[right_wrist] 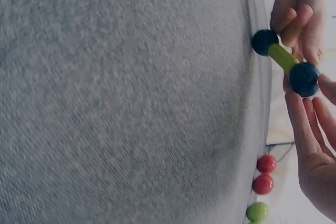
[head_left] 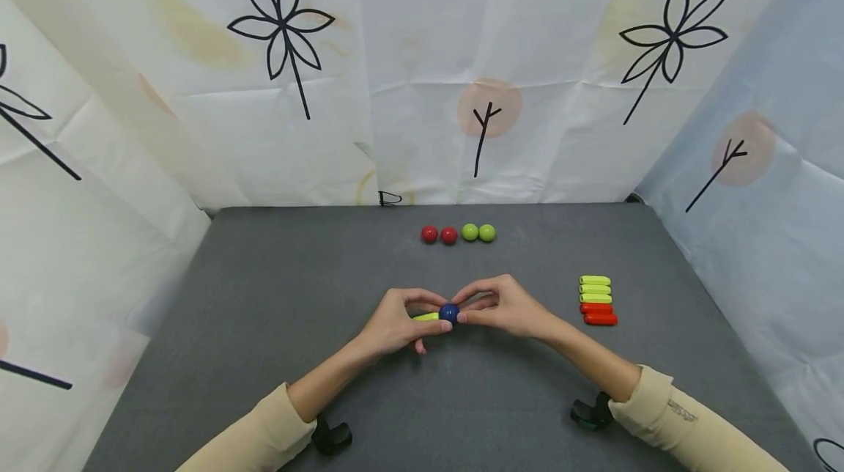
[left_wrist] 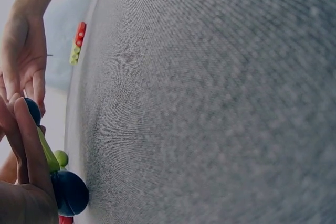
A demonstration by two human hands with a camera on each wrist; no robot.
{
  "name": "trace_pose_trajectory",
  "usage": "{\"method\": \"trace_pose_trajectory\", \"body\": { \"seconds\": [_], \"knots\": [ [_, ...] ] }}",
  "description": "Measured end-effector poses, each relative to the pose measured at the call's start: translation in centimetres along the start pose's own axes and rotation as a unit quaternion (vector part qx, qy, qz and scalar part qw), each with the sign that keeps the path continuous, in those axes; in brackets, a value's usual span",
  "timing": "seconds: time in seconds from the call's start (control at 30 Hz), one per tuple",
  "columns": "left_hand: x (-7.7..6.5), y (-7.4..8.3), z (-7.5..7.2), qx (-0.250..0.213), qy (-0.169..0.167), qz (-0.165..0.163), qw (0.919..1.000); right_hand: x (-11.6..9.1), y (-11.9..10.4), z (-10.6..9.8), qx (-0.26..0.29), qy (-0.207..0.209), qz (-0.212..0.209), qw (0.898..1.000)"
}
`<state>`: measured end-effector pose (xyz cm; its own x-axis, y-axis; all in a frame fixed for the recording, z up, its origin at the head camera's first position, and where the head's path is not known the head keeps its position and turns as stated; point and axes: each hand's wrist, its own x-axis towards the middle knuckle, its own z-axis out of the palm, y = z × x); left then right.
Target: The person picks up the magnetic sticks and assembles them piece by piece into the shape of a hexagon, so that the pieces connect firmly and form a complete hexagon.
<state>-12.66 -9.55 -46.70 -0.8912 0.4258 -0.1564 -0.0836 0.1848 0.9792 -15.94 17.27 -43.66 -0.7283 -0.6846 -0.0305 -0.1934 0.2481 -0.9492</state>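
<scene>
Above the middle of the grey table, both hands hold a yellow-green rod [right_wrist: 283, 57] with a dark blue ball at each end. My left hand [head_left: 393, 322] grips the rod and the near side of one blue ball [head_left: 449, 313]. The fingertips and thumb of my right hand [head_left: 508, 307] pinch that same ball from the right. The other blue ball [left_wrist: 71, 192] sits at the rod's far end, under my left palm; the left hand hides it in the head view. In the right wrist view the rod slants between the two balls.
Two red balls [head_left: 439, 235] and two green balls [head_left: 478, 232] stand in a row near the table's back edge. To the right lie several yellow rods [head_left: 596, 289] and two red rods [head_left: 598, 314], stacked side by side. Printed cloth [head_left: 409, 142] surrounds the table [head_left: 297, 259].
</scene>
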Motion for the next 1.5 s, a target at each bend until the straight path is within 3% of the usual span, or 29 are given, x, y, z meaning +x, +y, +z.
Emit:
{"method": "trace_pose_trajectory", "body": {
  "seconds": [0.2,0.4,0.67,0.93,1.23,1.5],
  "knots": [
    [-0.1,0.2,-0.1,0.005,0.002,0.002,1.0000,-1.2,0.0,-2.5,-0.003,0.021,-0.017,1.000],
    [-0.1,0.3,-0.2,0.000,0.001,-0.007,1.0000,-3.0,0.4,-6.7,-0.063,0.053,-0.010,0.997],
    [-0.1,0.3,-0.1,0.002,-0.001,-0.010,1.0000,-6.0,1.3,-12.0,-0.130,0.107,0.058,0.984],
    [-0.4,0.5,-0.3,-0.001,-0.003,-0.011,0.9999,-8.7,3.2,-15.8,-0.176,0.138,0.117,0.968],
    [-0.4,0.1,-0.4,-0.024,-0.006,-0.015,0.9996,-10.7,6.3,-18.4,-0.216,0.111,0.182,0.953],
    [-0.4,0.1,-0.4,-0.028,-0.008,-0.019,0.9994,-11.0,7.5,-18.8,-0.227,0.108,0.190,0.949]
  ]
}}
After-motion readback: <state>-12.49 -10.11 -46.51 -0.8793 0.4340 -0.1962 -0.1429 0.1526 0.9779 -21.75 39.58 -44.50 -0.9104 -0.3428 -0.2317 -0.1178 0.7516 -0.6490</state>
